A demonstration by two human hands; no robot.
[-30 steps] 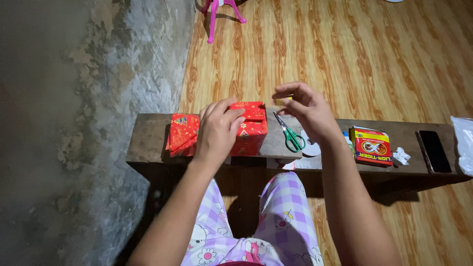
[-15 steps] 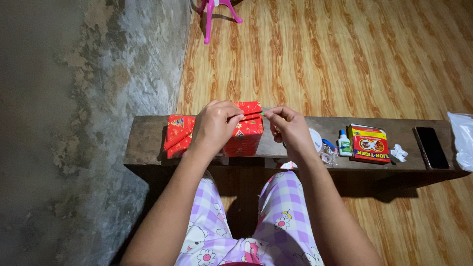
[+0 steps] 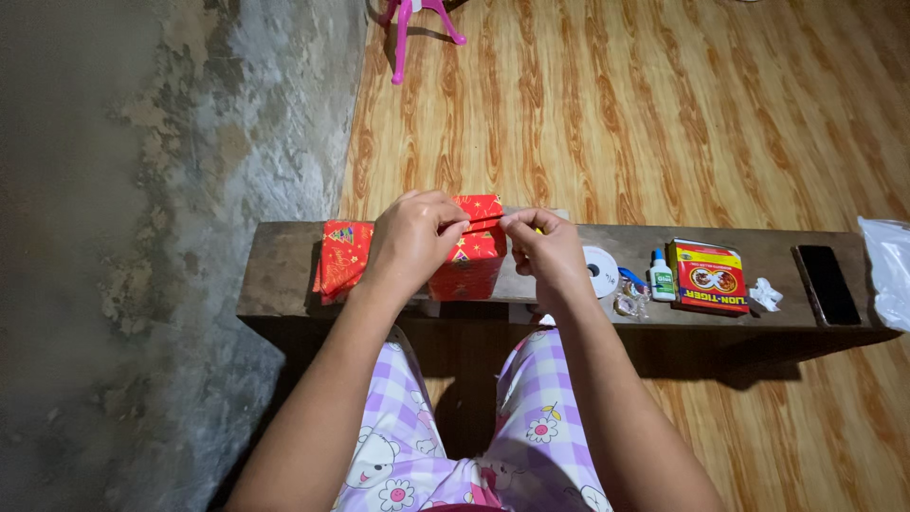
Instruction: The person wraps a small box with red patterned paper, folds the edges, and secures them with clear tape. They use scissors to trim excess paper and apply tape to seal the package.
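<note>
Taping step, I judge: my left hand (image 3: 409,242) presses the red wrapped box (image 3: 474,248) while my right hand (image 3: 542,245) pinches a thin strip at its top edge, which next needs smoothing flat.

The right hand (image 3: 542,248) has come in from above the scissors (now hidden beneath it) to the box (image 3: 471,248). Its fingertips now nearly meet the left hand (image 3: 413,242) there.
</note>
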